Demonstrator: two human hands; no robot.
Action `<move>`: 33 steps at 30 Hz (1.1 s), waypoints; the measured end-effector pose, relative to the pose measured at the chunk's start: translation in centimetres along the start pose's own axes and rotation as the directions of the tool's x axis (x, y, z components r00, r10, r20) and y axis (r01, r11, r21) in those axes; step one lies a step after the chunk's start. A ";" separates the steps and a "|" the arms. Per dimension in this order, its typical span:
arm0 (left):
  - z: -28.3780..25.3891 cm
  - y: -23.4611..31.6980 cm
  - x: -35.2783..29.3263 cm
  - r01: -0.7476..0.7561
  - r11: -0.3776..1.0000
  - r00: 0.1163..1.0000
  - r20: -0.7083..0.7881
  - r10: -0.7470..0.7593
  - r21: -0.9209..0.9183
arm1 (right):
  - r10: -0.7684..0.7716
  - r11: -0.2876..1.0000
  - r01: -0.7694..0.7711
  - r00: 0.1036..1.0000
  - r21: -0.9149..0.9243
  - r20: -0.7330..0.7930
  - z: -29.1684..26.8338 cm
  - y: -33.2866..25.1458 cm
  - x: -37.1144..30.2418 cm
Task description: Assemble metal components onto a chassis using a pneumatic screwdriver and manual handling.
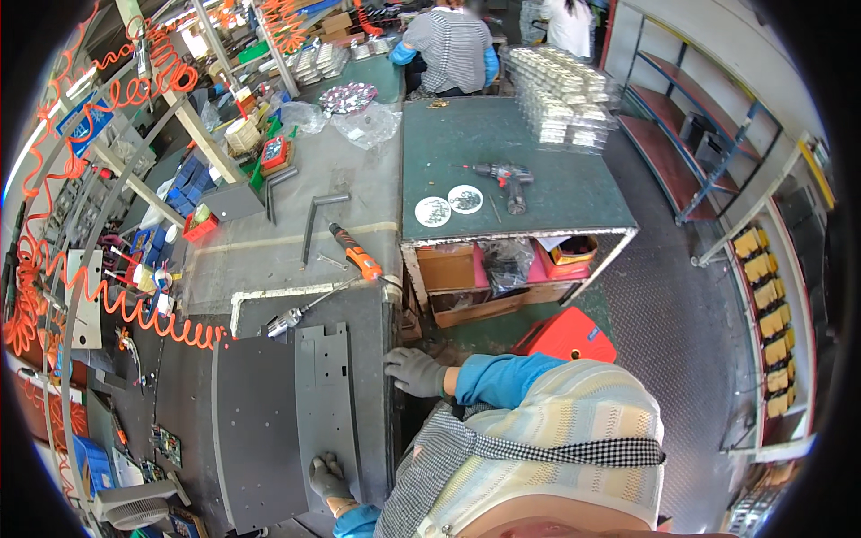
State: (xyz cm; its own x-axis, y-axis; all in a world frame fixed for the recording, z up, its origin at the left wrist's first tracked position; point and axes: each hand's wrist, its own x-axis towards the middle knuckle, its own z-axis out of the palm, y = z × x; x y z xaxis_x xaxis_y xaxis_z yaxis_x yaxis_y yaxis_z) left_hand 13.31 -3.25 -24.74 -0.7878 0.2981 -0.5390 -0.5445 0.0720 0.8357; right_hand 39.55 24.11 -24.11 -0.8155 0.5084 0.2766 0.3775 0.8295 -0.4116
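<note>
My left hand (329, 480), in a grey glove, lies with fingers apart on the near end of a grey metal panel (325, 394) with small cutouts. Next to that panel is a wider dark sheet-metal plate (256, 430) with small holes. My right hand (417, 372), gloved too, is at the bench edge beside the panel; its fingers are loosely bent, and I see nothing in them. Just past the panel's far end lies a silver power screwdriver (285, 321) with a long bit. Farther off is an orange and black power tool (357, 255).
Orange coiled hoses (134, 309) hang along the left. A green-topped table (565, 193) ahead holds a drill (507, 182), two white discs and stacked trays (565, 94). A red box (569, 336) stands right of the bench, and shelving (691, 134) farther right. A person (444, 49) sits at the back.
</note>
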 end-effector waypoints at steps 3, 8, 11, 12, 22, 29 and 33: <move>0.1 0.5 -0.2 0.030 0.996 0.999 0.017 -0.029 -0.083 | 0.053 0.989 -0.068 0.992 0.133 0.117 1.4 -0.8 -4.5; -5.5 -2.7 5.8 -0.320 0.898 0.897 0.401 0.185 0.301 | 0.020 0.985 -0.087 0.917 0.150 0.397 -0.9 -2.0 -12.3; -0.7 0.3 0.4 -0.020 0.998 0.971 0.238 0.004 0.067 | 0.353 0.912 -0.410 0.750 -0.025 0.559 -1.1 -1.3 -19.3; 0.0 0.5 0.1 -0.006 0.998 0.966 0.259 -0.008 0.055 | 0.448 0.858 -0.513 0.714 -0.034 0.538 -2.0 -1.3 -21.4; 0.2 0.9 -1.1 -0.010 0.993 0.980 0.198 -0.014 0.120 | 0.630 0.658 -0.746 0.466 -0.107 0.621 -2.6 -3.5 -27.9; -0.8 0.4 0.0 -0.044 0.990 0.944 0.329 -0.002 0.134 | 0.650 0.663 -0.727 0.442 -0.177 0.618 -3.8 -5.6 -25.8; -0.1 1.1 -1.3 -0.064 0.980 0.970 0.241 0.017 0.186 | 0.655 0.640 -0.762 0.474 -0.100 0.588 -4.2 -5.2 -26.7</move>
State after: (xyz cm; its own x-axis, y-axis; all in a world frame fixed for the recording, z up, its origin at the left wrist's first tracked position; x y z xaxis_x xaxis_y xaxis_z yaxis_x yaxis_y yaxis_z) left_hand 13.69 -3.67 -23.18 -0.7044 0.5202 -0.4829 -0.4298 0.2288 0.8735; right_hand 61.16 7.20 -25.74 -0.3971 0.6484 -0.6495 0.9066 0.1669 -0.3877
